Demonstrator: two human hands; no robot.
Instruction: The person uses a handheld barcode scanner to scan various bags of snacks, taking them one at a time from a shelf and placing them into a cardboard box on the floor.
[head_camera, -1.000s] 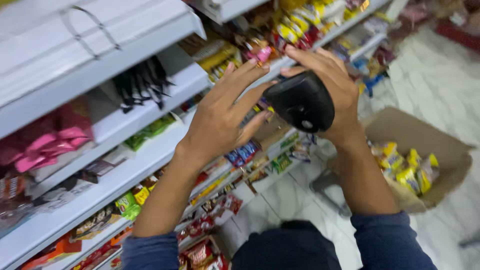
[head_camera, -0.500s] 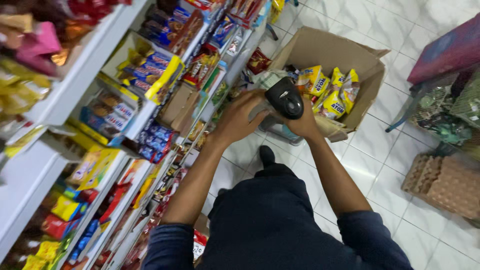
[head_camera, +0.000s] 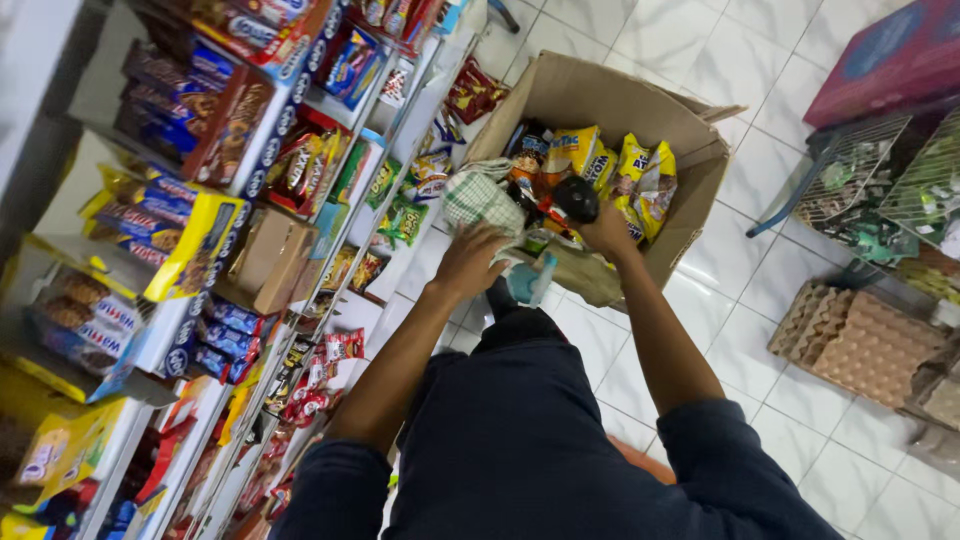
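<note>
Reaching down toward the open brown cardboard box (head_camera: 640, 110) on the white tiled floor (head_camera: 740, 330), the person has both arms stretched out over it; the right hand (head_camera: 605, 232) is closed around a black rounded handheld device (head_camera: 576, 198), held at the near edge of the box just above the yellow snack packets (head_camera: 640, 175) inside; the left hand (head_camera: 468, 262) lies with fingers spread and bent on a green-and-white checked cloth bundle (head_camera: 482, 200) at the box's left corner, touching it, though whether it actually grips the cloth I cannot tell.

Several things look risky from this stance; the black device is held in one hand only, over a heap of loose packets, so a slackened grip could let it fall among them or onto the hard tiles; the cloth bundle sits at the very rim, beside the white shelving (head_camera: 400, 150) crowded with boxed biscuits (head_camera: 190, 250), and a push from the left hand might tip it off the box or knock hanging red sachets (head_camera: 345, 345) loose; a pale blue bottle-like object (head_camera: 528, 280) lies just below the hands, near the person's feet, and could be kicked or stepped on; the box's bent flap looks soft, so leaning on it would probably crush the packets beneath.
</note>
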